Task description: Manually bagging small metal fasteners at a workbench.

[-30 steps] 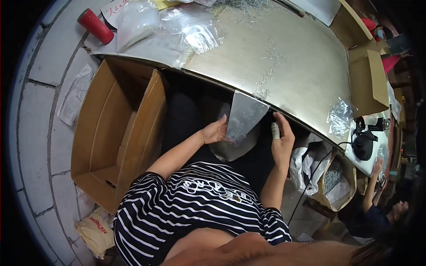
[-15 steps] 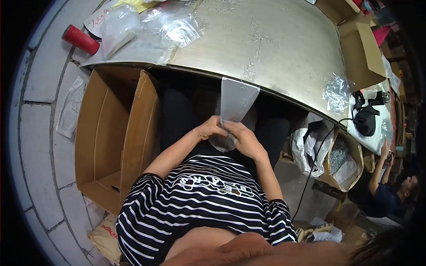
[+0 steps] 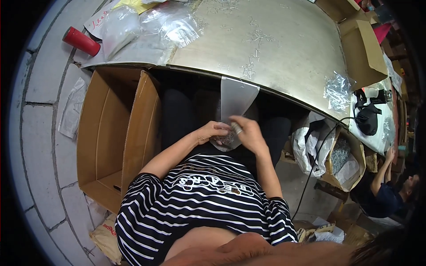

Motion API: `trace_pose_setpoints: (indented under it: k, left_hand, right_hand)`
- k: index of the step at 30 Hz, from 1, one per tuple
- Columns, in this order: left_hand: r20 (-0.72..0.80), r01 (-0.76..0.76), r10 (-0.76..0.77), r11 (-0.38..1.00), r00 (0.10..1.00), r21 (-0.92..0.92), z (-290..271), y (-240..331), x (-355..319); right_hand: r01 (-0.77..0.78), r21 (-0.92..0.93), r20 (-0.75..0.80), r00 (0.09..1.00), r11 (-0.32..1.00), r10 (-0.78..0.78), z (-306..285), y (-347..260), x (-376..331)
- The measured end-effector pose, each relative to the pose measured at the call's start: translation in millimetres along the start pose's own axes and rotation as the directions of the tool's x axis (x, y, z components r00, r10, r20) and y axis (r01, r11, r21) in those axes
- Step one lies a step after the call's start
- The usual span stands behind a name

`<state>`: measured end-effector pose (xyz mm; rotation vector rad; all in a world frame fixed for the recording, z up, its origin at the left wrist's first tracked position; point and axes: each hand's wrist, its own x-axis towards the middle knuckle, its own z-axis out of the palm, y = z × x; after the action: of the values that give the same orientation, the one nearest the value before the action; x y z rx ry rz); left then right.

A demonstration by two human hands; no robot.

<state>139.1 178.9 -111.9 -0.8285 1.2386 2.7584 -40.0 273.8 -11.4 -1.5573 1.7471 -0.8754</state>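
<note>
Over my lap, my left hand [image 3: 209,132] is closed, thumb and fingers pinched together around something too small to make out. Close on its right is my right hand [image 3: 250,136], with pale wrapping on one finger; its fingertips are smeared by motion. Between and below the hands lies a rounded, see-through holder [image 3: 225,144] with small shiny pieces in it. A translucent plastic sheet [image 3: 238,93] hangs from the table edge down toward my hands. Thin metal pieces [image 3: 248,70] lie scattered on the metal table [image 3: 293,48] beyond.
An open cardboard box [image 3: 104,133] stands at my left. Clear plastic bags [image 3: 171,26] and a red cylinder [image 3: 81,41] are at the far left. To the right are a white bag [image 3: 306,150], a carton of metal pieces [image 3: 341,155], a black cable [image 3: 310,175] and another person [image 3: 386,195].
My right hand has moved slightly right and up, away from my left hand, uncovering the shiny pieces below. My left hand has shifted slightly toward me. The other person's arms have shifted.
</note>
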Motion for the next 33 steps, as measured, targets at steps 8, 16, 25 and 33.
trace_pose_setpoints:
  k: [8,16,25,33]
  left_hand:
    - [0.091,-0.13,0.126,0.991,0.988,0.039,41,45,3]
    - [0.076,-0.276,0.278,0.96,0.957,-0.044,32,85,-18]
    - [0.065,-0.116,0.117,0.993,0.991,-0.021,21,60,-24]
    - [-0.147,-0.292,0.369,0.877,0.917,0.382,33,120,-40]
  right_hand:
    - [-0.097,0.022,-0.009,0.995,0.995,0.098,-21,14,0]
    - [-0.01,0.218,-0.638,0.755,0.976,0.15,-128,24,-12]
    - [-0.547,-0.48,-0.835,0.525,0.686,-0.166,-248,123,2]
    - [-0.542,-0.626,-0.636,0.771,0.56,0.035,-256,106,75]
